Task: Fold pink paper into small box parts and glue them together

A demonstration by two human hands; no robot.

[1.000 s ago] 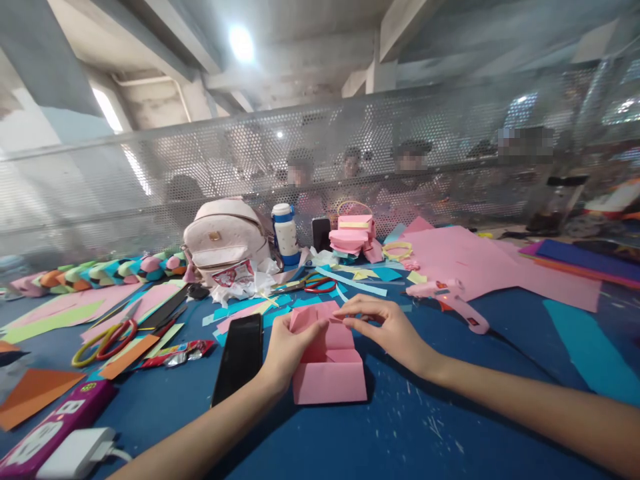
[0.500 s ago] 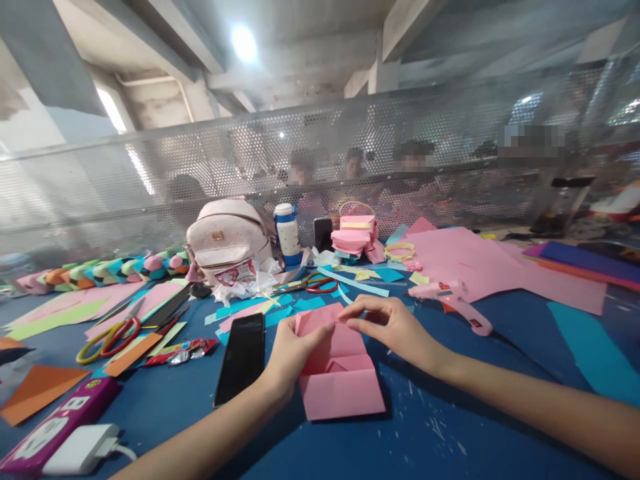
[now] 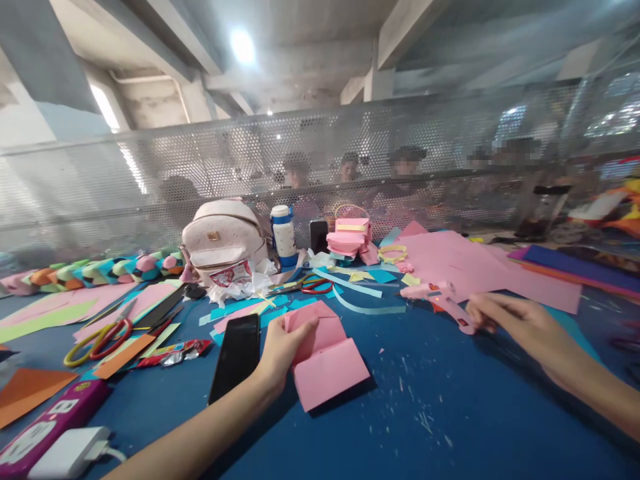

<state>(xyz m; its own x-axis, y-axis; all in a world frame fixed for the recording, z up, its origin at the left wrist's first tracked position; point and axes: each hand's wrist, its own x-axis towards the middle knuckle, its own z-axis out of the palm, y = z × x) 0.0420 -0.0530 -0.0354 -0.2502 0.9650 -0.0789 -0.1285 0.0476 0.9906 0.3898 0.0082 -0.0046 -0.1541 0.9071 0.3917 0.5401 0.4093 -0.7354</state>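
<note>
My left hand [image 3: 283, 350] pinches a folded pink paper piece [image 3: 330, 373] near its upper left edge, thumb on top. The piece has a raised back panel and a front flap, and it tilts above the blue table. Over on the right, my right hand [image 3: 510, 320] has its fingers curled closed at the handle end of a pink hot glue gun [image 3: 440, 298]. The gun lies on its side, nozzle pointing left. A black phone [image 3: 235, 357] lies just left of my left hand. Pale blue paper strips [image 3: 367, 308] curve behind the pink piece.
Scissors [image 3: 113, 337], paper scraps and an orange sheet [image 3: 33, 393] lie to the left, with a purple box [image 3: 50, 427] and a white charger [image 3: 73, 453]. A backpack [image 3: 225, 233], bottle [image 3: 284, 237] and pink paper model [image 3: 349, 237] stand behind. Pink sheets [image 3: 460, 260] spread at right.
My right hand has left the pink paper and moved right to the glue gun's handle. My left hand still holds the paper, which has turned and tilted a little.
</note>
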